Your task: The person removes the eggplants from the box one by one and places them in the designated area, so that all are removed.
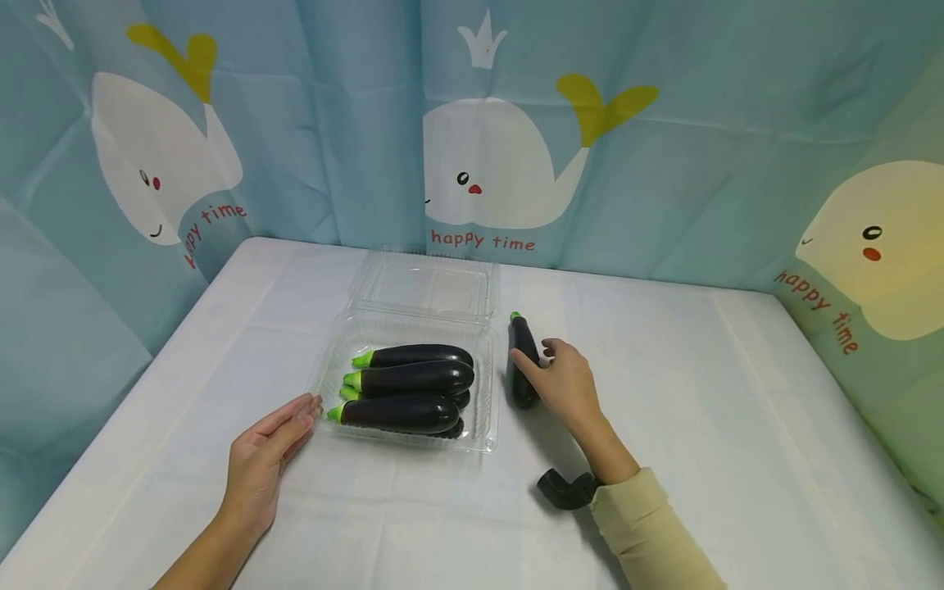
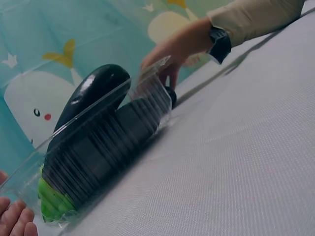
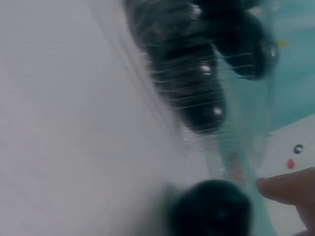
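Note:
A clear plastic clamshell container [image 1: 483,434] lies with its lid [image 1: 420,287] folded back. Several dark eggplants [image 1: 401,414] with green stem ends are stacked in its base. My left hand [image 1: 258,459] pinches the base's left rim; in the left wrist view its fingers [image 2: 17,219] sit beside the container wall. To the right of the container, a single eggplant [image 1: 521,336] lies on the table, stem end away from me. My right hand [image 1: 564,385] is over it, thumb above it and fingers spread along its right side. In the right wrist view a fingertip [image 3: 268,186] stands apart from the eggplant [image 3: 211,209].
A white cloth covers the table [image 1: 701,459]. A dark strap-like band [image 1: 568,490] is at my right wrist. Behind the table hangs a blue curtain [image 1: 354,123] printed with whales, meeting the table's back edge near the lid.

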A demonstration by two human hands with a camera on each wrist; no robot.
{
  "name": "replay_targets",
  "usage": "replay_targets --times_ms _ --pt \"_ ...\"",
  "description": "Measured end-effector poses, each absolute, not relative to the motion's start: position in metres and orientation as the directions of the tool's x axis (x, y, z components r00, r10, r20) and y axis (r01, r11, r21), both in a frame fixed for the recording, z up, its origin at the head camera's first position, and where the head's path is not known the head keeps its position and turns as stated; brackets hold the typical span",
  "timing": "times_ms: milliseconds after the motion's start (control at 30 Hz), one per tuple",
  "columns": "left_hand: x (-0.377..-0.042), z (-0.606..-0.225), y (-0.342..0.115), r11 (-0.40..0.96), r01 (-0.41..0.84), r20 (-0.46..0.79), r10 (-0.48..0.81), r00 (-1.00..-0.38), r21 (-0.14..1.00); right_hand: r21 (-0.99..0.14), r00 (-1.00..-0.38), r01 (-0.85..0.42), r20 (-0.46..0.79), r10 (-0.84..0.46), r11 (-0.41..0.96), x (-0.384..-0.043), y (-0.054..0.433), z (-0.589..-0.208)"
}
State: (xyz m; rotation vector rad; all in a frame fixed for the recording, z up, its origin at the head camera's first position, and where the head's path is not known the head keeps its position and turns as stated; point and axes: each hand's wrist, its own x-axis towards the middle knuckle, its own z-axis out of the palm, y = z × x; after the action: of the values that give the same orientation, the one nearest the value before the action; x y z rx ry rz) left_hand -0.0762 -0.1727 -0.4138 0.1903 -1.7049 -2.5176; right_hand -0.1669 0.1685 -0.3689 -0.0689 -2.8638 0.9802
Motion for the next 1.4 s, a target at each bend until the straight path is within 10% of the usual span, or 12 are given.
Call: replay_targets --times_ms 1400 --pt "-0.076 -0.415 -0.171 -0.340 0.035 -0.037 -0.202 -0.979 0.940 -0.680 -0.899 -0.404 0.172 -0.403 0.611 -0.153 0.123 -0.316"
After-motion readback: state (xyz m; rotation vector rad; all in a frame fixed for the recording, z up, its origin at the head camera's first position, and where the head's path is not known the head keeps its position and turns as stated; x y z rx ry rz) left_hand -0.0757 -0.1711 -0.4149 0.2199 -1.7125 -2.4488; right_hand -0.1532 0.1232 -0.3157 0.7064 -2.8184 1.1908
